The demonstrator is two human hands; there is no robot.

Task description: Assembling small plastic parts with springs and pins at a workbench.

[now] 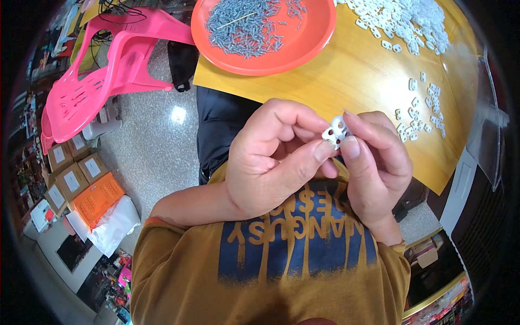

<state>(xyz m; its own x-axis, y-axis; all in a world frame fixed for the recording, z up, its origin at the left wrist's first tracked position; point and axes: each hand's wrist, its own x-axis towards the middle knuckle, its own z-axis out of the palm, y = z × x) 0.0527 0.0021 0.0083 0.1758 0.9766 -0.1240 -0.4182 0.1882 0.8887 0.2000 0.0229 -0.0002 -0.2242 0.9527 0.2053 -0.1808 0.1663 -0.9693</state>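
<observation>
Above my lap, near the table's front edge, my two hands hold a small white plastic piece with several holes [336, 131] between them. My left hand [273, 157] pinches its left side between thumb and forefinger, the other fingers curled behind. On the opposite side, the thumb and forefinger of my right hand [379, 165] close on the same piece. Whether something smaller is also between the right fingertips, I cannot tell. To the right on the table lie several loose white plastic pieces [414, 114] of a similar look.
A red round plate [265, 67] with a heap of grey screws [238, 32] stands on the yellow wooden table [346, 76]. At the far right is a large pile of white pieces [411, 21]. A pink plastic chair [81, 100] and cardboard boxes [73, 179] stand to the left.
</observation>
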